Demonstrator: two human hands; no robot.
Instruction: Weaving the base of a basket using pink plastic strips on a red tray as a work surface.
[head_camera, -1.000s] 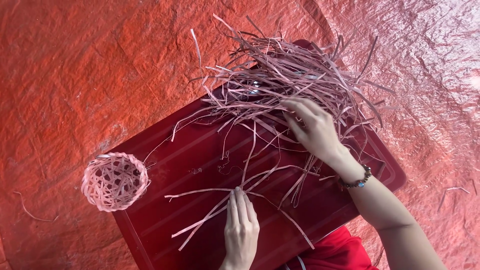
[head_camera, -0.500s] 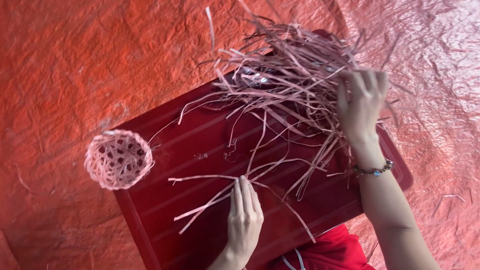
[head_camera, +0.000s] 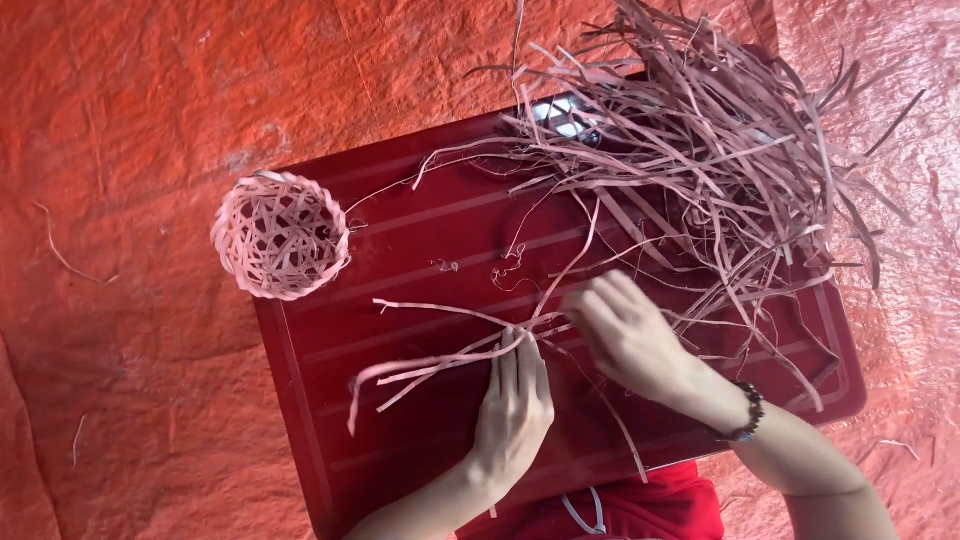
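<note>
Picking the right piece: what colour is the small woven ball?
Pale pink woven ball, seen in the head view.

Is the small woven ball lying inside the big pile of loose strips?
No. The small woven ball sits apart at the left edge of the red tray, while the pile of loose strips lies at the upper right.

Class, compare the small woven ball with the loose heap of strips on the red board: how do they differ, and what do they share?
The woven ball is strips interlaced into a round, open lattice; the loose heap is a tangle pointing every way. The woven ball is compact and sits at the red board's left edge; the loose heap spreads wide over the far right corner and beyond. Neither hand touches the woven ball, while the right hand lies near the loose heap's trailing strips. Both share the same pale pinkish flat strip.
</note>
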